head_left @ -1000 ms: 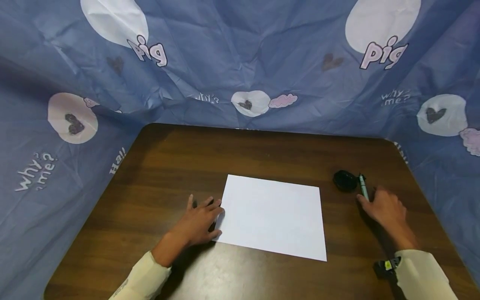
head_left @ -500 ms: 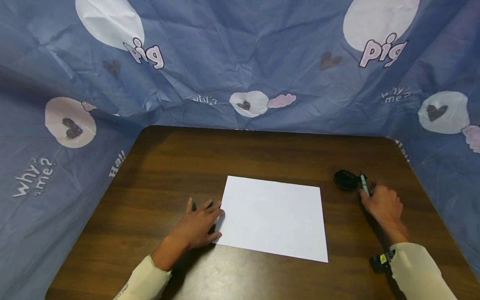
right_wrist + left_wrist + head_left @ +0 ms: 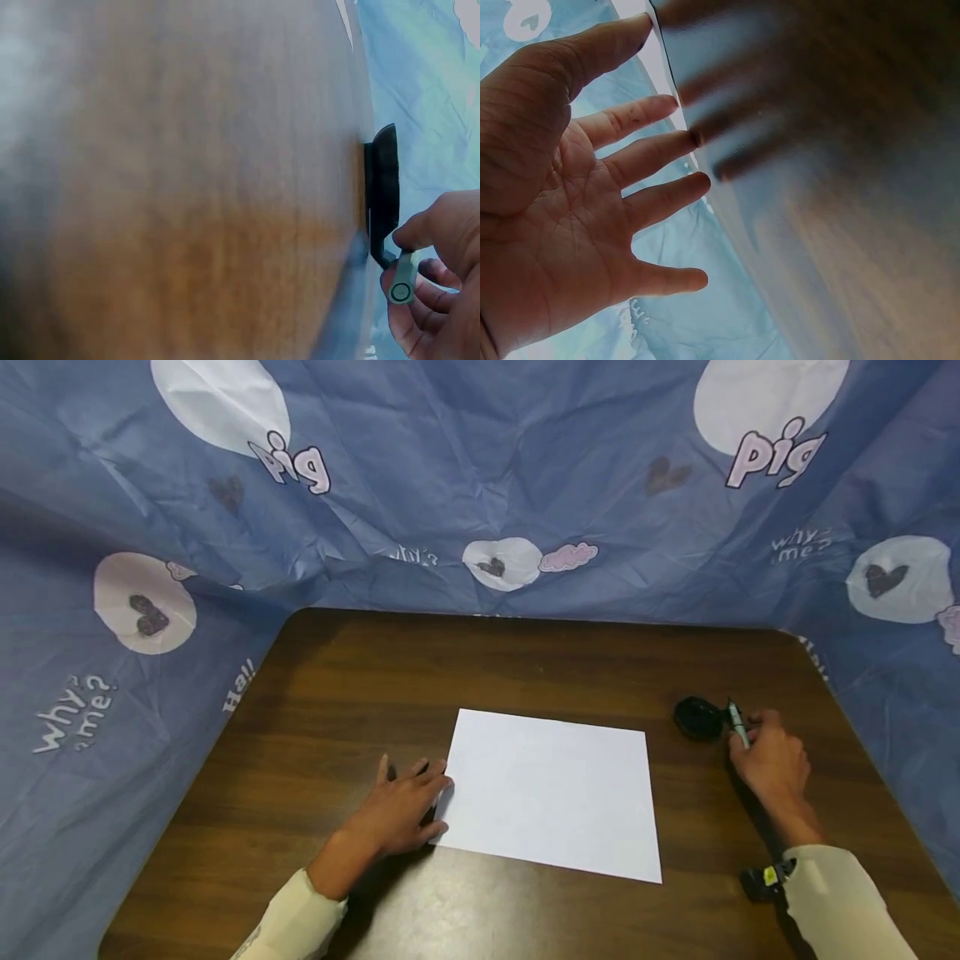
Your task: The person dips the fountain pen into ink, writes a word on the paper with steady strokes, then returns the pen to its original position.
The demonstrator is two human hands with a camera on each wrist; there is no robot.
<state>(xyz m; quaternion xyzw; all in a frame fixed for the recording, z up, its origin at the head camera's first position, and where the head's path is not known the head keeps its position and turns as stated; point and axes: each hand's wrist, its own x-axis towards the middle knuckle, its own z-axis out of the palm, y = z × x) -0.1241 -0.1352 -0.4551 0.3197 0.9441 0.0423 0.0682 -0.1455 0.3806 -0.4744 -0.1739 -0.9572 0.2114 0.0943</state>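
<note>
A blank white sheet of paper lies on the brown wooden table. At its left edge rests my left hand, thumb and index fingertip touching the paper. The left wrist view shows this hand with its fingers spread and nothing gripped. To the right of the sheet, my right hand holds a pale green pen, its dark end pointing away from me. In the right wrist view, thumb and fingers pinch the pen. Just left of the pen is a black, round, shallow object of unclear kind.
The wooden table has rounded far corners. A blue printed cloth hangs behind it and along both sides. A small black device with a yellow-green patch sits at my right wrist.
My right hand has shifted slightly away from me, and the pen's angle has turned a little. The left hand and the paper keep their places; the head view has moved slightly.
</note>
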